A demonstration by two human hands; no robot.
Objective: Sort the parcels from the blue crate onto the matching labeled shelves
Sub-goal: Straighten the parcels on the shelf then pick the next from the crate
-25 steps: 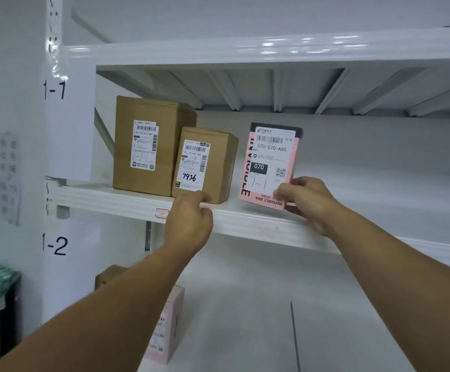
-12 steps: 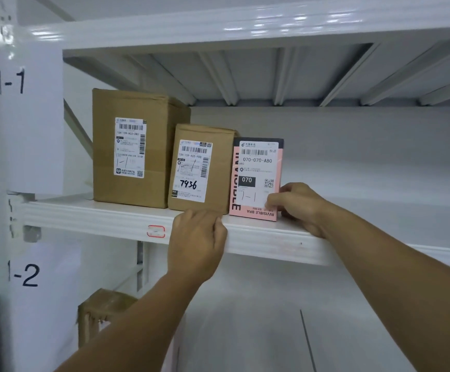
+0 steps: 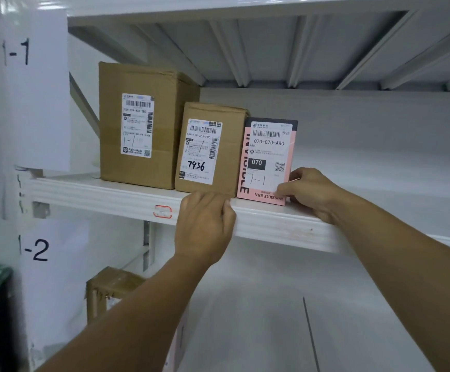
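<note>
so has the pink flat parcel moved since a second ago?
Yes. The pink flat parcel went left and back: it now stands upright on the white metal shelf, close against the smaller brown cardboard box, where a gap showed before.

Quick look at you, tbh it's just arms: both forearms bare right up to the frame edge, the l. one reaching the edge at ~7 o'clock, the r. one at ~4 o'clock. Your left hand [image 3: 205, 224] shows mostly its back + knuckles, w/ the thumb on its 3 o'clock side. Your right hand [image 3: 309, 191] shows knuckles and its thumb at 9 o'clock.
</note>
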